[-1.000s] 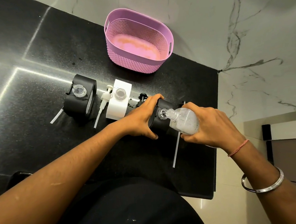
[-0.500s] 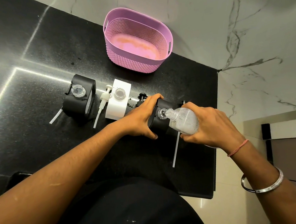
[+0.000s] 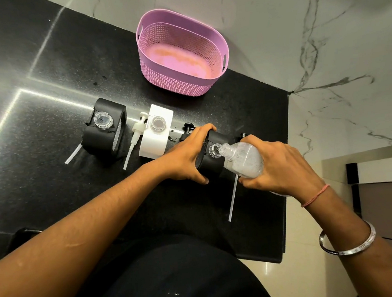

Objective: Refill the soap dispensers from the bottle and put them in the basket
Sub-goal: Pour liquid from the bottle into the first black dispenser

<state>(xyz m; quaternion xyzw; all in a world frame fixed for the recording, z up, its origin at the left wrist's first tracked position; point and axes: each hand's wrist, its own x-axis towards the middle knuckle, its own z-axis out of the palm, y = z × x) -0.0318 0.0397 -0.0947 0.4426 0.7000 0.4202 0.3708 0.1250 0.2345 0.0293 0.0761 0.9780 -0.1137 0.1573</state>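
Three uncapped soap dispensers stand in a row on the black counter: a black one (image 3: 106, 135) at the left, a white one (image 3: 156, 134) in the middle, and a black one (image 3: 212, 163) at the right. My left hand (image 3: 186, 156) grips the right black dispenser. My right hand (image 3: 275, 167) holds a clear refill bottle (image 3: 244, 159), tilted with its mouth at that dispenser's open neck. The pink perforated basket (image 3: 172, 83) sits behind them with nothing in it.
A white pump head with tube (image 3: 136, 135) lies between the left dispenser and the white one. A black pump head (image 3: 188, 127) lies behind my left hand, and a loose white tube (image 3: 232, 197) near the front. The counter's edge (image 3: 285, 163) runs just right of my right hand.
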